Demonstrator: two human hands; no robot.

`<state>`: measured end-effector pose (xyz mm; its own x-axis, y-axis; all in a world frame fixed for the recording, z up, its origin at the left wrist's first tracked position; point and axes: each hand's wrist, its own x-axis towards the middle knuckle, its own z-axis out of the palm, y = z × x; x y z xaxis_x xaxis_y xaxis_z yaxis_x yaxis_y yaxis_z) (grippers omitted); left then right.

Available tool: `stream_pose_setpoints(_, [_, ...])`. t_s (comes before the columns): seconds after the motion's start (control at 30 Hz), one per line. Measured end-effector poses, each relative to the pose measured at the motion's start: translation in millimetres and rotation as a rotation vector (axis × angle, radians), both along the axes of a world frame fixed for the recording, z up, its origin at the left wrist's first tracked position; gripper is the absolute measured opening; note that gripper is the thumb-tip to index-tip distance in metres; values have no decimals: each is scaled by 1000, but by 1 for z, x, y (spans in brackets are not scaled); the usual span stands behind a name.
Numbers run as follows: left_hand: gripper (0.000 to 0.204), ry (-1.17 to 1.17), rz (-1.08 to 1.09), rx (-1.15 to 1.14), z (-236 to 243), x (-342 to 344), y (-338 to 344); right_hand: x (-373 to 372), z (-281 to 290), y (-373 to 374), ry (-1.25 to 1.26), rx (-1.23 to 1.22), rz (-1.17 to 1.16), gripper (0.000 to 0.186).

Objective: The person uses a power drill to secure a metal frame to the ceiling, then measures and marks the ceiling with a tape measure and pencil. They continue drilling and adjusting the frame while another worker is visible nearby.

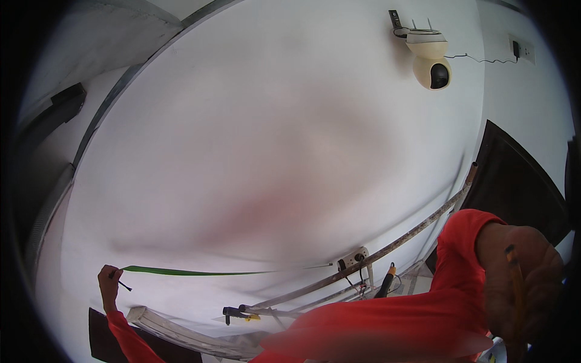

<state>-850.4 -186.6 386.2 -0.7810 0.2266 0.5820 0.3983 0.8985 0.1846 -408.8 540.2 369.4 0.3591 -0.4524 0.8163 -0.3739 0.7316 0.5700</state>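
At the lower left, my left hand (109,279) is raised against the white wall with its fingers closed on one end of a narrow green strip (187,271). The strip looks like a tape-measure blade and runs nearly level to the right, thinning to a fine line. A short, thin black piece (125,285) sticks out below those fingers. Very close to the camera at the right, my right hand (535,266) is blurred and dark. It holds a yellow-orange pencil (517,278) roughly upright, dark tip up. Red sleeves cover both arms.
A rusty pipe (387,248) slants across the lower right, with a black fitting (235,313) near its lower end. Beyond it are a power strip (357,257) with plugs and a yellow-and-black tool (385,281). A white dome camera (428,57) hangs high on the wall.
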Motion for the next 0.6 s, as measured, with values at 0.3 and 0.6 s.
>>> stream_pose_setpoints(0.3, [19,97,8,-231,34,28,58,-163,74,96,2,-616,833,21])
stream_pose_setpoints(0.6, [20,156,-22,-246,47,47,84,-246,86,152,-33,-784,523,28])
